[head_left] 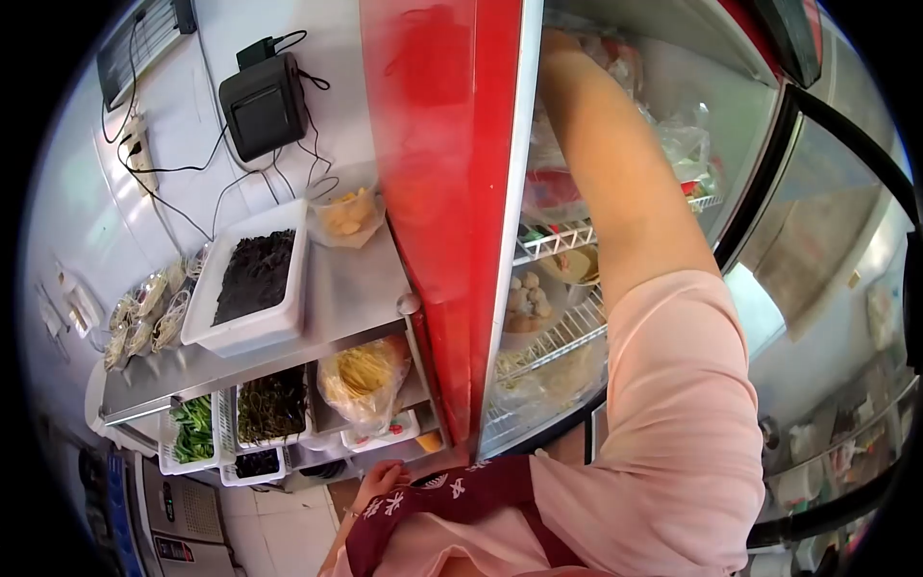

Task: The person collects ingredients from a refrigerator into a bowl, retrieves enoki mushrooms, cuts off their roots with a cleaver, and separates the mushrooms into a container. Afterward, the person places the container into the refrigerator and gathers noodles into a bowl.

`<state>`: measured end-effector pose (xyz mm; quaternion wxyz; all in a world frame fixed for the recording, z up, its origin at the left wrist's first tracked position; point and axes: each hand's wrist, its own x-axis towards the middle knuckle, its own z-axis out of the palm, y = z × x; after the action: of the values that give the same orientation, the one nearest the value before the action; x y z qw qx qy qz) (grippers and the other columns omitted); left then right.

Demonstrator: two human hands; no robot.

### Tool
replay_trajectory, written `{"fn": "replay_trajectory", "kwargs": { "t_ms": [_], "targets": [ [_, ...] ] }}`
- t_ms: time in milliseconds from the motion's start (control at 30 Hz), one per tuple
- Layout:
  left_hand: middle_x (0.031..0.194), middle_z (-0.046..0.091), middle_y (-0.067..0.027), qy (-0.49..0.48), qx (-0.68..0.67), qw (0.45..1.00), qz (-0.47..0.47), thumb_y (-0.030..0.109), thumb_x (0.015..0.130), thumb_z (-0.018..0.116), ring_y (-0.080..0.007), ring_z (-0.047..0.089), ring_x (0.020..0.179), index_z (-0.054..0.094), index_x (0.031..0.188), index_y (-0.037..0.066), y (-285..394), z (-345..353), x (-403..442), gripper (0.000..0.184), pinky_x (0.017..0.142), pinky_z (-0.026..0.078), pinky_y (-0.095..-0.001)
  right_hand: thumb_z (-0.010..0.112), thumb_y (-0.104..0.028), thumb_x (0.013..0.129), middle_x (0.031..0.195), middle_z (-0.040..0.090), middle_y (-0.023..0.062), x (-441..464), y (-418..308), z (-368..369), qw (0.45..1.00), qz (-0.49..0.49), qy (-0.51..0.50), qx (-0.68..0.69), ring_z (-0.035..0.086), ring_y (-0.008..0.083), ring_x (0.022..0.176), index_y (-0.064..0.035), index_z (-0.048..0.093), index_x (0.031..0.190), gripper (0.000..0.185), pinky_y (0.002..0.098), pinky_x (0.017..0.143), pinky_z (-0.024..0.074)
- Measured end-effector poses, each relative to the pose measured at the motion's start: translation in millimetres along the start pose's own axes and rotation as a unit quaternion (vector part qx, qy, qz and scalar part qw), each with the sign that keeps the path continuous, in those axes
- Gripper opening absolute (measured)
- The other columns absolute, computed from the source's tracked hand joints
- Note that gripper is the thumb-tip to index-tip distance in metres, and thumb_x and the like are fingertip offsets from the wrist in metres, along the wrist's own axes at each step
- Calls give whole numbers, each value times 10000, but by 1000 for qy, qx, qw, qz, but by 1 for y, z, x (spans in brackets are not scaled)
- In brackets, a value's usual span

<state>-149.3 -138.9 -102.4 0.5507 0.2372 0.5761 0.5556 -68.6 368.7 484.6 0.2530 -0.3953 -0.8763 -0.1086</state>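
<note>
My right arm stretches up into a tall refrigerator with a red side panel (423, 192). The right hand is out of sight behind the fridge's white edge, so its fingers and anything in them are hidden. Around that forearm are plastic-bagged goods (685, 139) on the upper wire shelf (558, 242). Below sit a clear container of pale round balls (527, 306) and a bowl (574, 263). My left hand (383, 481) is low beside my maroon apron (452, 490), fingers loosely curled, with nothing visible in it.
The glass fridge door (817, 221) swings out at right. A steel counter (356, 288) at left bears a white tub of dark food (202, 317) and a bag of yellow pieces (346, 216). Underneath are baskets of greens (192, 430) and bagged yellow strips (363, 370). Cables hang on the wall.
</note>
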Motion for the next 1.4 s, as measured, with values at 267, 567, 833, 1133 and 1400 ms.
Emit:
{"fn": "replay_trajectory", "kwargs": {
  "t_ms": [267, 567, 833, 1133, 1400],
  "targets": [
    [1015, 609, -109, -3, -1, 1000, -2, 183, 941, 512, -174, 620, 854, 471, 1201, 24, 8, 1, 1, 308, 700, 527, -280, 608, -150, 805, 1013, 630, 105, 0, 3, 5, 1000, 3, 1, 4, 612, 238, 885, -7, 563, 1003, 248, 362, 810, 480],
    [1009, 605, -105, 18, 0, 1000, -10, 171, 936, 519, -178, 616, 843, 489, 1181, 20, 7, 3, -2, 289, 691, 531, -292, 623, -151, 808, 1057, 605, 109, 3, 14, -2, 1000, 4, 12, 6, 599, 227, 914, -7, 513, 1080, 327, 352, 835, 474],
    [998, 605, -95, 29, -2, 999, -28, 165, 936, 516, -172, 610, 831, 486, 1182, 24, 4, 0, -13, 286, 696, 526, -284, 635, -152, 811, 1096, 583, 112, -21, 22, -3, 999, -4, 41, 26, 587, 217, 941, -6, 469, 1149, 404, 344, 857, 469],
    [1012, 605, -88, -9, 0, 1000, -3, 201, 933, 533, -157, 608, 831, 485, 1190, 33, -10, -1, 2, 310, 661, 514, -262, 650, -153, 815, 1140, 558, 116, -69, 42, -11, 993, -27, 98, 61, 574, 206, 970, -6, 418, 1227, 495, 334, 882, 463],
    [999, 612, -84, -11, 42, 999, -8, 203, 935, 531, -149, 607, 834, 476, 1204, 28, 2, 2, -7, 326, 659, 504, -251, 661, -154, 817, 1174, 538, 119, -83, 51, -33, 982, -52, 144, 114, 564, 198, 993, -6, 379, 1288, 568, 326, 902, 458]
  ]
}}
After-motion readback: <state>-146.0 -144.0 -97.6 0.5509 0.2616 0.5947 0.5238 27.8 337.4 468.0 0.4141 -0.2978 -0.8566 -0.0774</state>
